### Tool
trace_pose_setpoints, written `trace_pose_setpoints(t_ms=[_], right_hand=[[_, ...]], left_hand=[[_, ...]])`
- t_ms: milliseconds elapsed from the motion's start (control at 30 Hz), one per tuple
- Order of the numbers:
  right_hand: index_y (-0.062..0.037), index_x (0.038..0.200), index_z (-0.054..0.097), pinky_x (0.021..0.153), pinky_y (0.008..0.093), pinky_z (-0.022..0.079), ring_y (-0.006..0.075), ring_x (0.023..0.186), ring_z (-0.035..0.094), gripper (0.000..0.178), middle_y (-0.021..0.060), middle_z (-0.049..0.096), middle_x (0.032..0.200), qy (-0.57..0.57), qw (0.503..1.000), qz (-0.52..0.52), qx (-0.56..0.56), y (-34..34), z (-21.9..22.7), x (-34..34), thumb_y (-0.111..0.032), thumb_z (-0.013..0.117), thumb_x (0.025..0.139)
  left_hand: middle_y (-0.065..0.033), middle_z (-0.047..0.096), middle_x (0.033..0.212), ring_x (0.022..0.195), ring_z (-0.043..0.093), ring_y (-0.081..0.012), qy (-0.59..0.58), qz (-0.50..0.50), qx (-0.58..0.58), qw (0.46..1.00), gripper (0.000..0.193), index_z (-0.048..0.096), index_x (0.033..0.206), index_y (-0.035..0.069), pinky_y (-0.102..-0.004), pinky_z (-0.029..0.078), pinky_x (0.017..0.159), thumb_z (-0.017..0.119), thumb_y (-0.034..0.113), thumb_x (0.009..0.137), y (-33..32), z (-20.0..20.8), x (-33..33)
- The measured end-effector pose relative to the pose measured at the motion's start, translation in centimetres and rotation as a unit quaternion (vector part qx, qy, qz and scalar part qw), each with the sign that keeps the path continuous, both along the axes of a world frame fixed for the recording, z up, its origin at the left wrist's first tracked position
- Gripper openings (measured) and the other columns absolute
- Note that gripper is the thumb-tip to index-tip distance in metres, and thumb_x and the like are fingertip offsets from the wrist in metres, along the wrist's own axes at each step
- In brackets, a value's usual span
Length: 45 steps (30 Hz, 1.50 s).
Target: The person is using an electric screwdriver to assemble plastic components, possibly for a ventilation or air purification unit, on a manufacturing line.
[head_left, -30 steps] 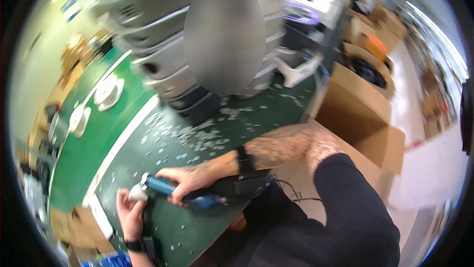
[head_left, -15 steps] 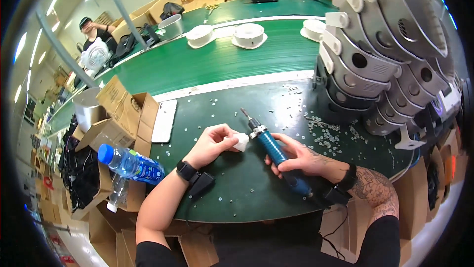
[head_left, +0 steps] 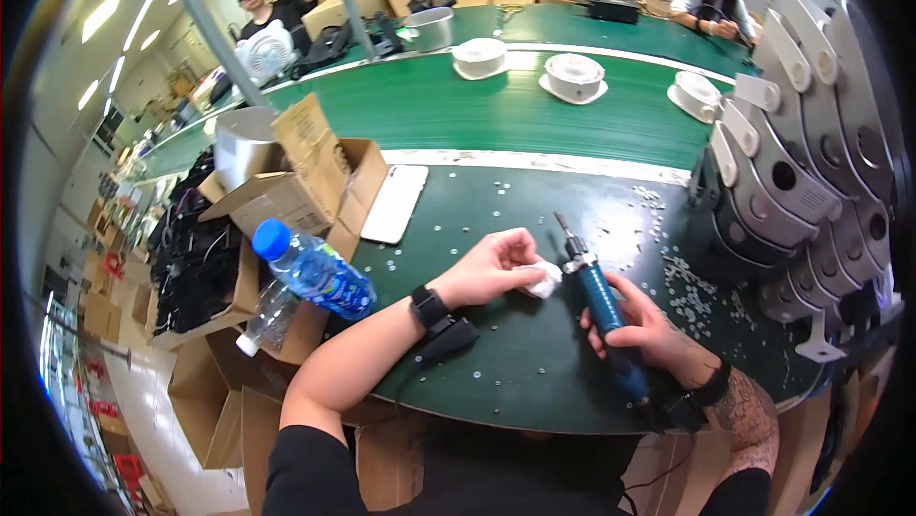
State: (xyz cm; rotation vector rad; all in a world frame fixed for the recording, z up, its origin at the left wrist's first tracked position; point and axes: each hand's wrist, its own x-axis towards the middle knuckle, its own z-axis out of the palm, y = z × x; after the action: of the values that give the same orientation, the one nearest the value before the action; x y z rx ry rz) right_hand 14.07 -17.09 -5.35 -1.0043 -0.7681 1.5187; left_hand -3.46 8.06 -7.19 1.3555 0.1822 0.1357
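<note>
Two things occupy our hands over the dark green tabletop [head_left: 515, 373]: a blue cylindrical power screwdriver [head_left: 603, 304] and a small white irregular piece [head_left: 544, 281]. Our right hand [head_left: 641, 320] is curled round the screwdriver's body, its thumb lying across the near side and its fingers wrapped behind, so we see a firm, closed hold. The tool slants above the table, its thin metal bit [head_left: 563, 224] pointing up and away to the left; below that we see a silvery collar [head_left: 579, 262], then a blue barrel with a row of bright highlights along it, darkening toward the lower end. Our left hand [head_left: 498, 268] has its thumb and fingers drawn together, pinching the white piece at its left side. That piece looks lumpy and matte, with uneven edges; we cannot tell its material. It sits just beside the collar, though we cannot tell whether the two touch. To the right of our right hand, many small pale metal bits [head_left: 689, 294] lie scattered near tall stacks of grey curved housings [head_left: 787, 172]. Left of our left hand, we see a white flat rectangular phone [head_left: 395, 203] and a clear plastic bottle with a blue cap and label [head_left: 324, 273]. Beyond the table, three white round parts with flanged bases [head_left: 574, 79] stand on a bright green belt [head_left: 401, 105].
</note>
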Motion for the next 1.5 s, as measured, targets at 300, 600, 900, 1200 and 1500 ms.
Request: trace_pose_setpoints(t_ms=[300,600,900,1200,1500], right_hand=[[-0.0081,0.161,0.014,0.083,0.0372,0.057,0.0224,0.094,0.065,0.096,0.0184,0.057,0.12,0.019,1.0,0.001,0.001,0.3,-0.3,-0.2,-0.001,0.07,0.083],[-0.0086,0.16,0.017,0.081,0.0383,0.057,0.0242,0.093,0.065,0.097,0.0187,0.057,0.118,0.031,0.999,-0.021,-0.009,0.2,0.1,-0.4,-0.001,0.071,0.08],[-0.0082,0.159,0.019,0.073,0.0376,0.057,0.0261,0.086,0.066,0.103,0.0209,0.058,0.113,0.027,0.997,-0.07,-0.004,-0.1,-0.2,-0.9,-0.008,0.077,0.074],[-0.0087,0.16,0.018,0.063,0.0353,0.058,0.0262,0.077,0.066,0.11,0.0216,0.057,0.11,-0.004,0.994,-0.102,-0.025,0.0,-1.1,-1.0,-0.014,0.079,0.069],[-0.0055,0.159,0.019,0.059,0.0306,0.056,0.022,0.072,0.064,0.112,0.0192,0.056,0.106,-0.039,0.99,-0.128,-0.044,0.5,-0.4,-1.7,-0.022,0.078,0.065]], left_hand=[[-0.0056,0.069,0.112,0.095,0.065,-0.0093,-0.012,-0.043,0.057,0.997,0.012,0.058,0.105,0.005,-0.027,0.055,0.082,0.066,0.001,0.096,0.4,0.2,-0.4],[-0.0022,0.067,0.108,0.092,0.064,-0.0088,0.024,-0.033,0.024,0.999,0.015,0.067,0.11,0.002,-0.0256,0.054,0.082,0.066,0.003,0.095,0.6,-0.1,0.0],[-0.0014,0.067,0.102,0.089,0.062,-0.0062,-0.056,0.011,0.232,0.971,0.03,0.061,0.122,0.004,-0.0221,0.053,0.076,0.071,0.018,0.098,0.0,0.1,0.5],[-0.0092,0.071,0.09,0.075,0.068,-0.0134,-0.009,-0.007,-0.015,1.0,0.03,0.056,0.119,0.006,-0.0246,0.055,0.066,0.042,0.031,0.112,-0.4,-1.0,0.7],[-0.0082,0.065,0.087,0.074,0.068,-0.0172,-0.006,-0.004,-0.056,0.998,0.015,0.056,0.11,0.005,-0.0269,0.055,0.065,0.045,0.015,0.105,-0.3,-0.3,0.5]])
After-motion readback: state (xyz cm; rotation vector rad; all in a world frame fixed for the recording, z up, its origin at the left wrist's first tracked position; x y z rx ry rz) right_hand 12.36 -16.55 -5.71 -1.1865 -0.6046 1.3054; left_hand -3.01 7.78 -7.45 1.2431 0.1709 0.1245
